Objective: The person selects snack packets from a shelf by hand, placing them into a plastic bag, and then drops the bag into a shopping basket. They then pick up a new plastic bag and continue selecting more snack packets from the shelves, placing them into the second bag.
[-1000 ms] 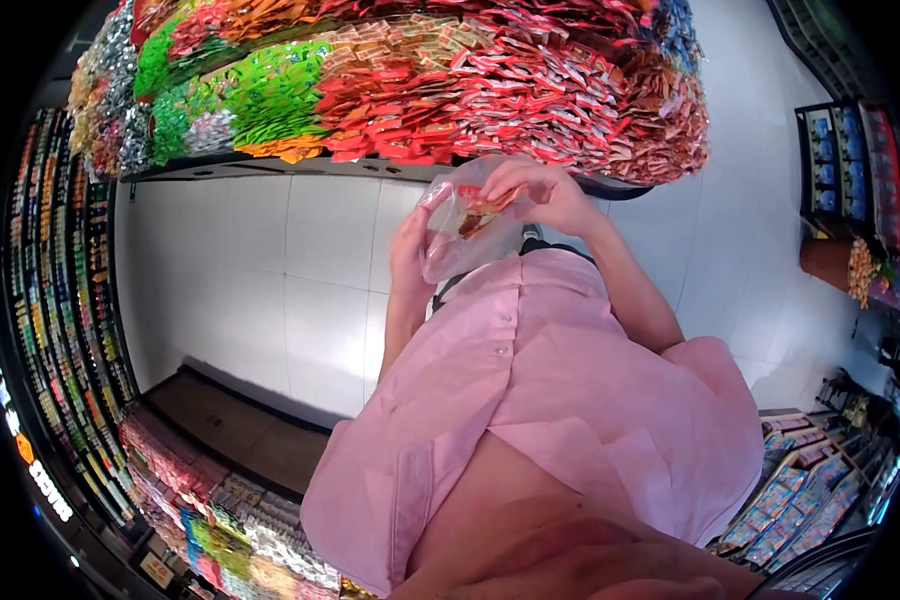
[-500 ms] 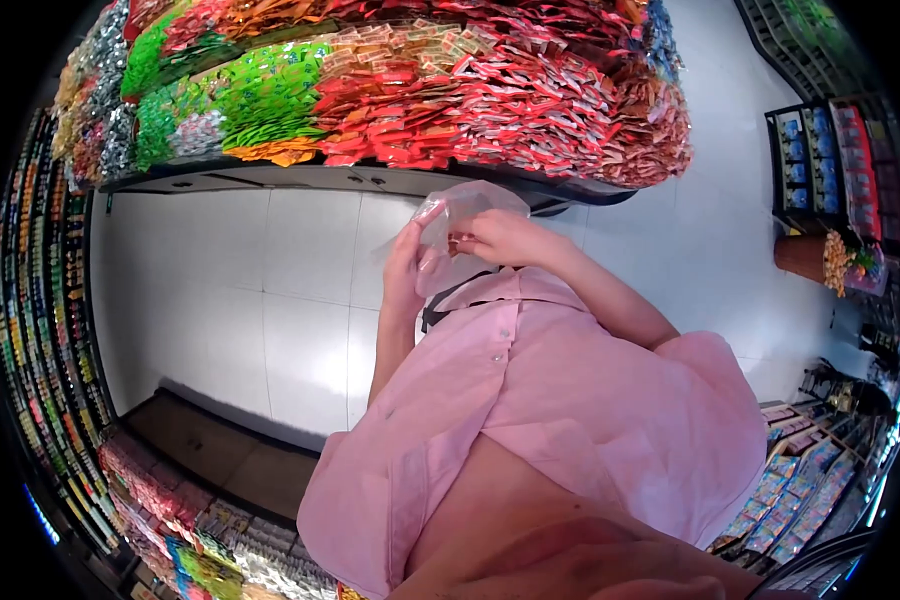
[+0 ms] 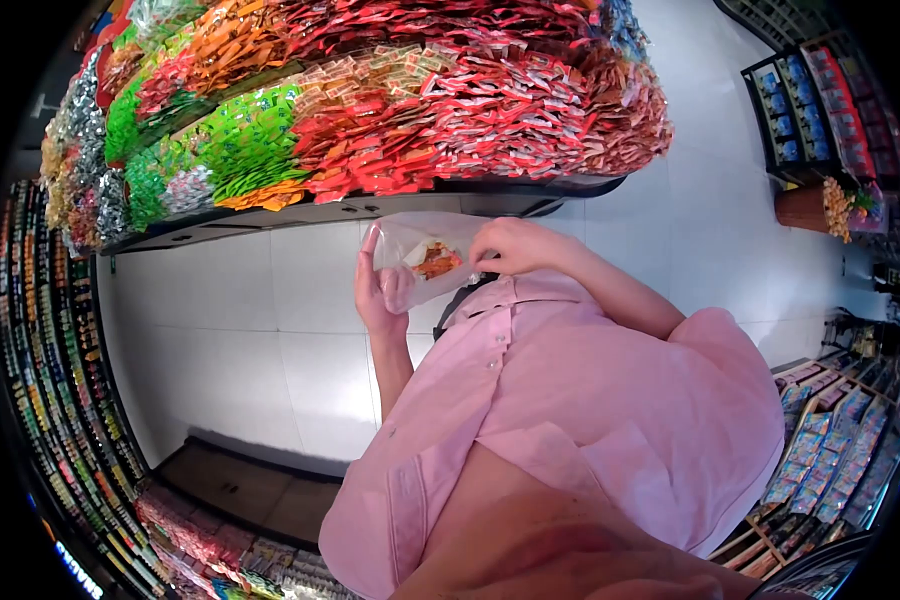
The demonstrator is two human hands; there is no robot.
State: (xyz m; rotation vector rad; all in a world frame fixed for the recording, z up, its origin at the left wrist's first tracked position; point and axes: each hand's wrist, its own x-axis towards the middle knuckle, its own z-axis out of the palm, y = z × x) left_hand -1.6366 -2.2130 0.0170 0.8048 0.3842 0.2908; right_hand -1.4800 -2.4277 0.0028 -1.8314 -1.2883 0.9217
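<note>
A clear plastic bag (image 3: 415,236) is stretched between my two hands in front of my waist. Small orange-brown pieces (image 3: 437,260) show inside it, near its middle. My left hand (image 3: 381,285) holds the bag's left side, with one finger pointing up along the film and the others bent against it. On the right side, my right hand (image 3: 508,246) grips the bag's edge with curled fingers.
Beyond my hands stands a long display heaped with red, orange and green packets (image 3: 370,120). Shelves of small goods (image 3: 55,380) line the left. A lower display (image 3: 210,530) lies at the bottom left, and racks (image 3: 795,110) with a brown pot (image 3: 805,207) stand right.
The bag has been spread wider as my left hand moved left and down and my right hand moved slightly right. The orange-brown pieces have come into view. The whole view has shifted a little.
</note>
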